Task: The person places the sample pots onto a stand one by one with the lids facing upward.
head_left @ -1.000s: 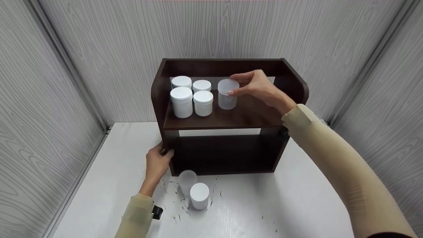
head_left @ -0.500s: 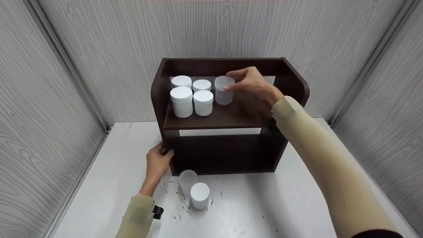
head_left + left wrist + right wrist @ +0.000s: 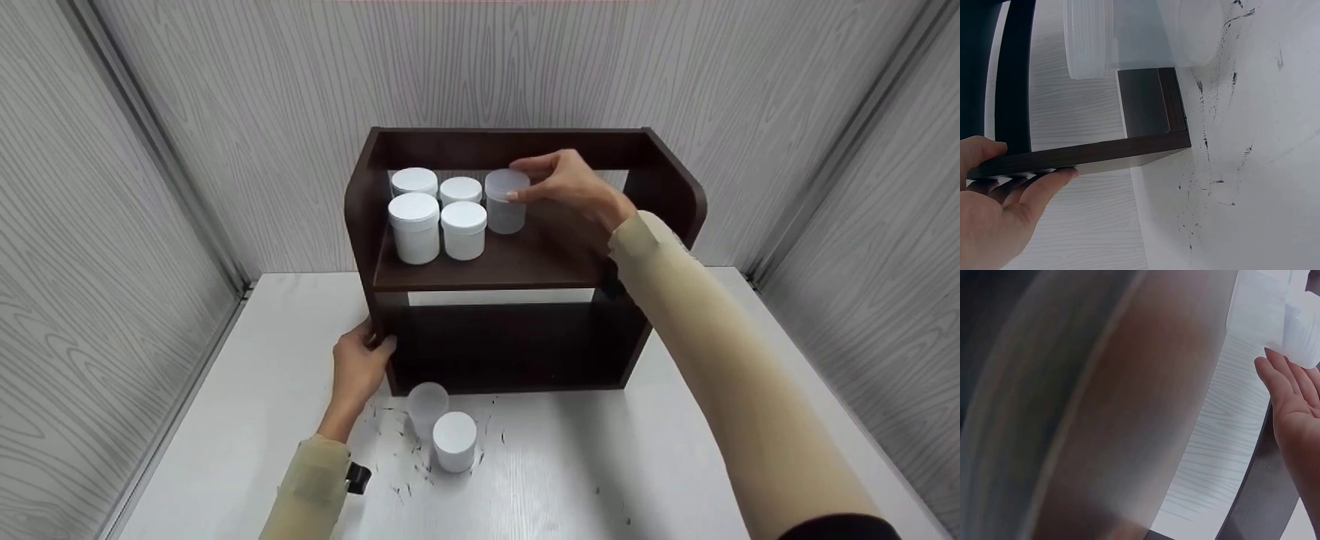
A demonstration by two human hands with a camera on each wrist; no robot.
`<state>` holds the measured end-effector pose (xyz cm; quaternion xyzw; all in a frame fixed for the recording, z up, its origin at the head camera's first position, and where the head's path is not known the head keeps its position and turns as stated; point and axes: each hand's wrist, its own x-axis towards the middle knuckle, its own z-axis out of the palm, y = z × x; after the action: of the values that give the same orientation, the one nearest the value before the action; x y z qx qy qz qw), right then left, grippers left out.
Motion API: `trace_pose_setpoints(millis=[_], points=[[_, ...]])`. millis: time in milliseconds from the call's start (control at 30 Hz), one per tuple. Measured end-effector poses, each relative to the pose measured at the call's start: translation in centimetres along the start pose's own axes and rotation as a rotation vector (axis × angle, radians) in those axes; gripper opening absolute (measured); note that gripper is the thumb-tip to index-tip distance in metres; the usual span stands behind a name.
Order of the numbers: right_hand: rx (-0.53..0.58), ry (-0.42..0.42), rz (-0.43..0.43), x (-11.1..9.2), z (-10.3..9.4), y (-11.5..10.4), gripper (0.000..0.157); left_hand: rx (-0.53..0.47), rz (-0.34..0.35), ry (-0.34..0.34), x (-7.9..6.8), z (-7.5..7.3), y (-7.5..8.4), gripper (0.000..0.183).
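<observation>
On the upper board of a dark brown shelf [image 3: 510,382], my right hand [image 3: 574,187] pinches a translucent lidded jar [image 3: 505,214] between thumb and fingers. The jar stands upright, right of several white-lidded jars [image 3: 415,232] grouped at the left end. In the right wrist view, the fingers [image 3: 1280,377] reach the jar's lid. Lower down, my left hand [image 3: 358,367] grips the shelf's left side panel [image 3: 1100,152], thumb in front and the other fingers behind. Close to that hand, a translucent jar [image 3: 428,405] and a white jar [image 3: 454,442] stand on the table.
Dark scuff marks [image 3: 405,491] streak the white table [image 3: 555,465] around the two jars. Grey wood-patterned walls [image 3: 487,60] enclose the back and both sides. A raised back rail [image 3: 442,150] and side panels [image 3: 675,180] border the upper board.
My right hand has moved the translucent jar left and back along the upper board, closer to the grouped jars. The left hand keeps its grip on the side panel.
</observation>
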<state>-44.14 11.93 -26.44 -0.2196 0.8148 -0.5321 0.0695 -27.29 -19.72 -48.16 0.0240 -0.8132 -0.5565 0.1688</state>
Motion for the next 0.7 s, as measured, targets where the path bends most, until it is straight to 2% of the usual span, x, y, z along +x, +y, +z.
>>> trace_pose_setpoints(millis=[433, 700], points=[[0.135, -0.029, 0.029, 0.26, 0.56, 0.02, 0.063, 0.002, 0.013, 0.015, -0.17, -0.22, 0.04, 0.053], [0.145, -0.031, 0.058, 0.07, 0.25, 0.21, 0.064, -0.003, 0.013, 0.011, -0.17, 0.07, 0.07, 0.052]])
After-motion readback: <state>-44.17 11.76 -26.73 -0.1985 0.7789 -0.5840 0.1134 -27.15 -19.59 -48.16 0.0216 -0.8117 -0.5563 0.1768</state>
